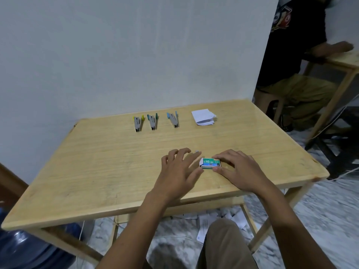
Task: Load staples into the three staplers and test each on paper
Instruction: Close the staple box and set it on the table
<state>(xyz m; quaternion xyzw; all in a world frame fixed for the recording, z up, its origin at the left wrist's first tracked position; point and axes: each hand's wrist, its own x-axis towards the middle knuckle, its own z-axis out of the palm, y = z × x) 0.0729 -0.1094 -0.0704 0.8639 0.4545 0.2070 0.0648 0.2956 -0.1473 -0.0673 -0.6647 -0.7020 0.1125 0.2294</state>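
Three small grey staplers lie in a row near the far edge of the wooden table: one with yellow trim, one with teal trim, one with light blue trim. All three are hinged open. A folded stack of white paper lies to their right. A small green staple box sits near the front, its left flap open. My right hand grips the box between thumb and fingers. My left hand is spread at the box's open end, its thumb touching the flap.
A tiny grey piece lies just behind the box. A seated person is at the right beside another wooden table. A blue water jug stands under the left front corner. Scraps of paper litter the marble floor.
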